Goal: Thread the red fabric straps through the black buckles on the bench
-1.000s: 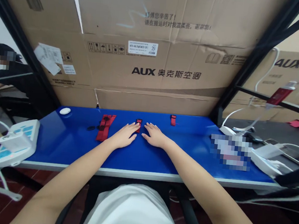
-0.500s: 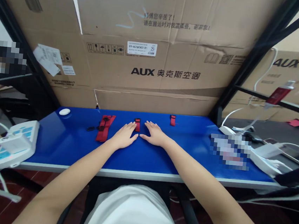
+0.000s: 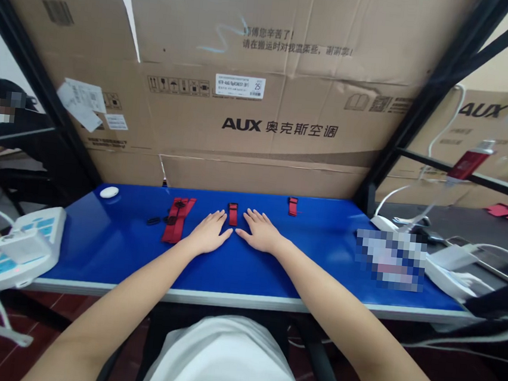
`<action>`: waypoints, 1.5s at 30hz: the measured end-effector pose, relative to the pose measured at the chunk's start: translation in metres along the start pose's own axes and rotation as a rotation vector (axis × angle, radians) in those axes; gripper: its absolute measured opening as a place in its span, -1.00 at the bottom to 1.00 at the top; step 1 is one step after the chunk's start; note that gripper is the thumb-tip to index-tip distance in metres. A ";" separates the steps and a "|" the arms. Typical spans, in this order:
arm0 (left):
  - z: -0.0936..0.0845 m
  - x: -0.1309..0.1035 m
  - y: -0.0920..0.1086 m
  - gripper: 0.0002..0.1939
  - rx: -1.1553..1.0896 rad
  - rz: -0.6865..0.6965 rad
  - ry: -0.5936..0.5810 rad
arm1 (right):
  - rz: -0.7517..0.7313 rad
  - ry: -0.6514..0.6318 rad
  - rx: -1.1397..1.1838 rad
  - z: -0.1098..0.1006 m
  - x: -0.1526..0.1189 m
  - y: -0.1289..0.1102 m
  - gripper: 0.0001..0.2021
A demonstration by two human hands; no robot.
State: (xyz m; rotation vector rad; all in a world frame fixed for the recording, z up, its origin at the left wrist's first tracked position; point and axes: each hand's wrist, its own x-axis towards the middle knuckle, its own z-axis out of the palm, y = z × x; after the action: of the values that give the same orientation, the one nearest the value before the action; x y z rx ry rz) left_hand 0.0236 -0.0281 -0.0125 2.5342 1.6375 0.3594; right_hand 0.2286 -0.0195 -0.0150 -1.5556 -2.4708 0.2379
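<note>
Both hands rest palm down on the blue tabletop point(image 3: 318, 268). My left hand point(image 3: 208, 233) is open, its fingers stretched out and holding nothing. My right hand point(image 3: 259, 230) also lies open and flat, thumb pointing at the left one. Between the fingertips of the two hands is a short red strap with a black buckle point(image 3: 232, 215). A similar red strap piece point(image 3: 292, 207) lies farther back to the right. Left of my left hand is a bunch of red straps point(image 3: 176, 225) with black buckles on it, and a small black plastic part point(image 3: 153, 221) sits beside it.
A large cardboard box point(image 3: 276, 150) stands along the back edge. At the left are a white power strip point(image 3: 46, 227) with a charger and a white round object point(image 3: 109, 192). Cables and a blurred-out item point(image 3: 388, 260) lie at the right. A person point(image 3: 22, 126) sits beyond the left frame.
My hands stay in about the same place, shifting very slightly apart from the red strap. The straps have not moved; the view has tilted a little.
</note>
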 end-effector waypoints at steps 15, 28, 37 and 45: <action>0.000 0.000 -0.001 -0.32 -0.012 0.002 -0.001 | -0.018 0.010 0.002 0.002 0.001 0.003 -0.17; -0.004 -0.002 0.002 -0.30 0.022 -0.013 -0.035 | -0.022 0.012 0.008 0.001 0.000 0.001 -0.17; 0.001 -0.008 0.007 -0.33 0.253 -0.182 0.174 | -0.133 0.176 0.061 0.003 0.000 -0.005 -0.25; -0.033 -0.020 -0.022 -0.50 0.471 -0.626 0.293 | -0.273 0.157 0.048 0.004 0.005 -0.007 -0.54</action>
State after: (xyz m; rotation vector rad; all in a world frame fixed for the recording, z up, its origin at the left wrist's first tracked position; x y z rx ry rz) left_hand -0.0118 -0.0383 0.0123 2.1175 2.7847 0.3138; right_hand 0.2192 -0.0177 -0.0170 -1.1526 -2.4954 0.1236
